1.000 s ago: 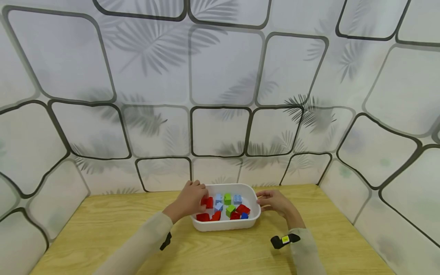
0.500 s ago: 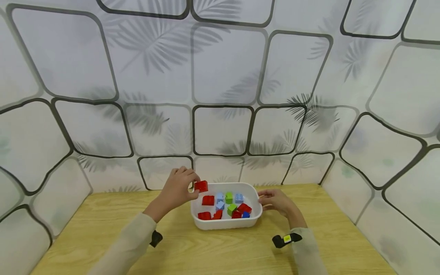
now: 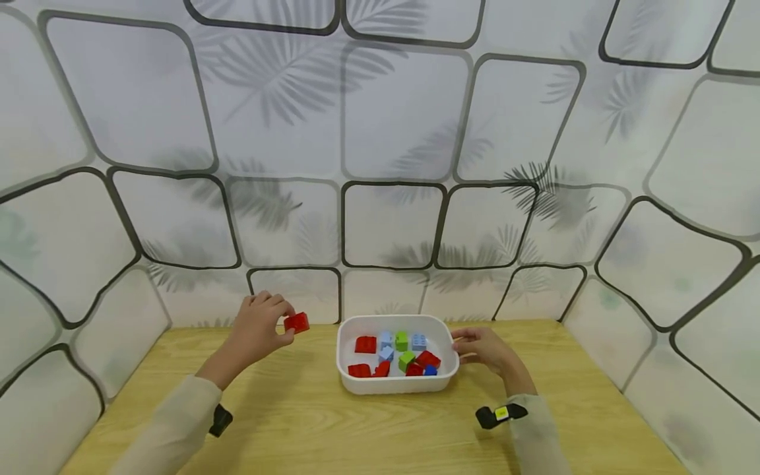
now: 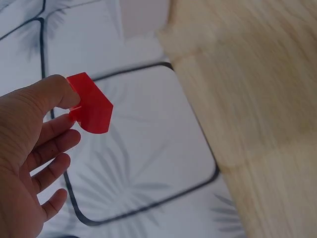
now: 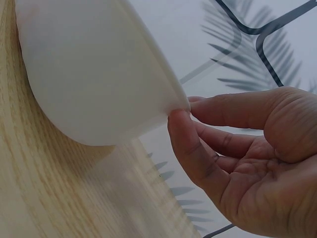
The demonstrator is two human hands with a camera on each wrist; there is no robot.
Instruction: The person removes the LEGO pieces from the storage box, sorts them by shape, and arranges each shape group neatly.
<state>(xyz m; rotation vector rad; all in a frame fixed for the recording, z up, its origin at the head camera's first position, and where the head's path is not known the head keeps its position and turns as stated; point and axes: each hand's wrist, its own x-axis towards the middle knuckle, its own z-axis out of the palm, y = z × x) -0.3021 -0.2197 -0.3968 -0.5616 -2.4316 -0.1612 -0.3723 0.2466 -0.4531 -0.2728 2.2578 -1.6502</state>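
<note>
My left hand (image 3: 254,331) pinches a red toy building brick (image 3: 297,322) between thumb and fingertips, held up left of the white plastic basin. In the left wrist view the red brick (image 4: 97,106) shows a pointed side and a rounded one; the other fingers are loosely bent beneath it. My right hand (image 3: 488,351) is at the right end of the white basin (image 3: 400,386). Seen from the right wrist, thumb and finger of the right hand (image 5: 242,144) pinch the basin's rim (image 5: 171,74). Inside lie several red, light blue and green bricks and a dark blue one (image 3: 430,371).
The basin stands on a light wooden table (image 3: 332,435), near its back edge. A wall covering (image 3: 392,224) with leaf shapes and dark outlines rises behind and at both sides. Each wrist wears a black strap, the right wrist's strap (image 3: 501,414) with a yellow patch.
My left hand has lifted the red brick out of the basin and carried it leftward, past the rim. The right hand has stayed at the basin's right end. The head view has shifted slightly.
</note>
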